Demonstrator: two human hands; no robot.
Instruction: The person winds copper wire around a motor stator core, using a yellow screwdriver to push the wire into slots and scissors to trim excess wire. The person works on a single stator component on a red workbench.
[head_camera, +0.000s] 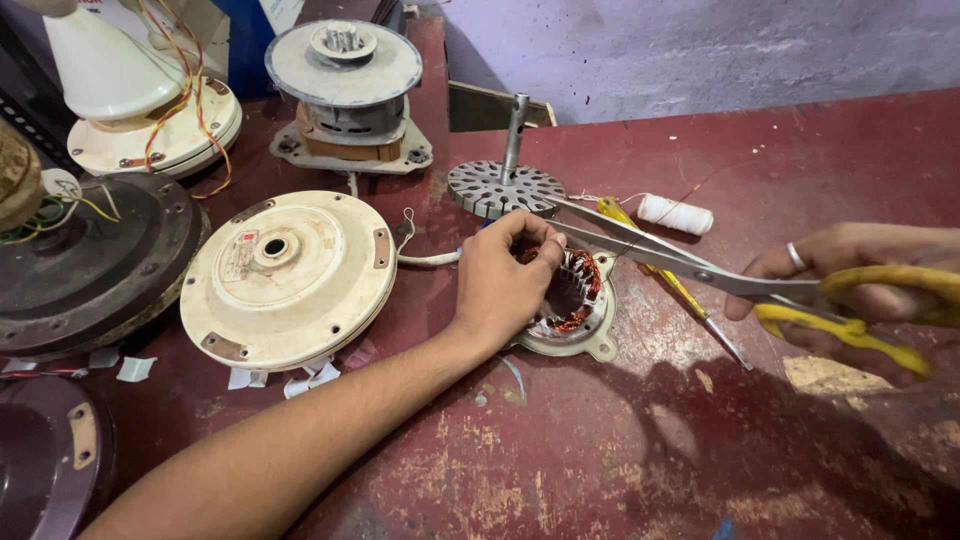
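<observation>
My left hand (503, 278) rests on a round motor stator (577, 300) with copper windings, fingers gripping its near rim. My right hand (858, 283), with a ring on one finger, holds yellow-handled scissors (700, 270). Their open blades reach left to the stator's top edge, close to my left fingertips. The stator lies flat on the worn red table (620, 440).
A slotted metal rotor disc with a shaft (505, 185) stands behind the stator. A white thread spool (676, 214) and a yellow screwdriver (670, 280) lie under the scissors. A cream fan motor cover (288, 278), a dark cover (90, 260) and other motor housings (348, 90) fill the left side.
</observation>
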